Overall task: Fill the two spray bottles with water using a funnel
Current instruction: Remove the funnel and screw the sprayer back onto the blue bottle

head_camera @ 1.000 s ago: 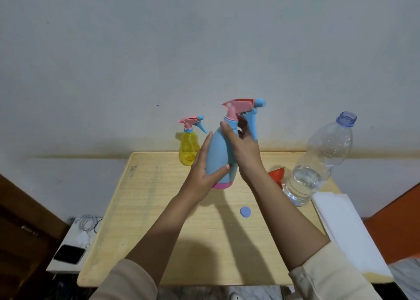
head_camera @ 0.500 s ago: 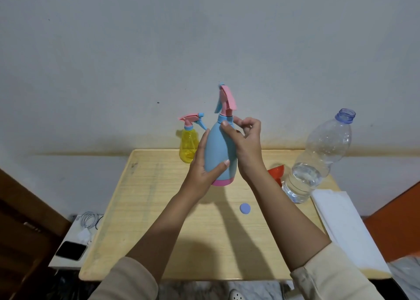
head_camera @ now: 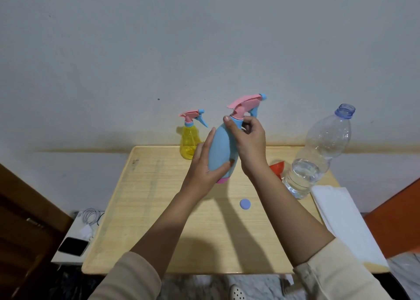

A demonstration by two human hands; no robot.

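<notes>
Left hand (head_camera: pixel 204 170) wrapped firmly round blue spray bottle (head_camera: pixel 221 149), held tilted above wooden table (head_camera: pixel 159 208). Right hand (head_camera: pixel 248 140) pinched shut on collar under pink trigger head (head_camera: pixel 245 104). Best to brace body, twist collar only. Yellow spray bottle (head_camera: pixel 188 141) behind, capped. Red funnel (head_camera: pixel 277 166) beside uncapped water bottle (head_camera: pixel 318 154).

wooden table (head_camera: pixel 145 208): we see it pale, set against a grey wall (head_camera: pixel 204 38) at 12 o'clock | white folded cloth (head_camera: pixel 341 220): lies on its 3 o'clock edge | phone (head_camera: pixel 73 246): dark, at 8 o'clock on a low white stand (head_camera: pixel 68 257), white coiled cable (head_camera: pixel 91 216) just behind it
</notes>
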